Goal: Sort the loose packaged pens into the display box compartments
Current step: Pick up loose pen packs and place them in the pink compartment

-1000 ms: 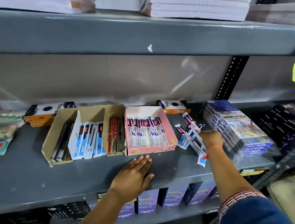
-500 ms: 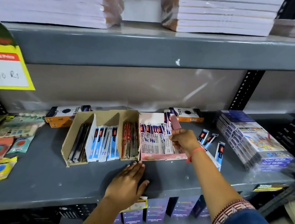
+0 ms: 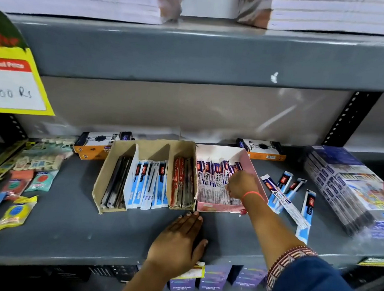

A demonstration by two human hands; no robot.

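Carried from right of frame, packaged pens (image 3: 215, 182) are pressed into the pink box (image 3: 252, 169) by the right hand (image 3: 241, 184), fingers closed on them; light, slippery sleeves, best pinched mid-length. Left hand (image 3: 177, 244) lies flat, open.

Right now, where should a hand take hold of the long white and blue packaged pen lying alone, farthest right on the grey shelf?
Pinch the long white and blue packaged pen across its narrow width near the middle, coming from above; it lies flat and apart from the others.

Pink box (image 3: 252, 161): purple-white pen packs (image 3: 214, 175) lined upright-leaning. Brown box (image 3: 149, 145), three compartments: dark, blue-white, red packs. Loose packs (image 3: 286, 195) scattered flat, right of pink box.
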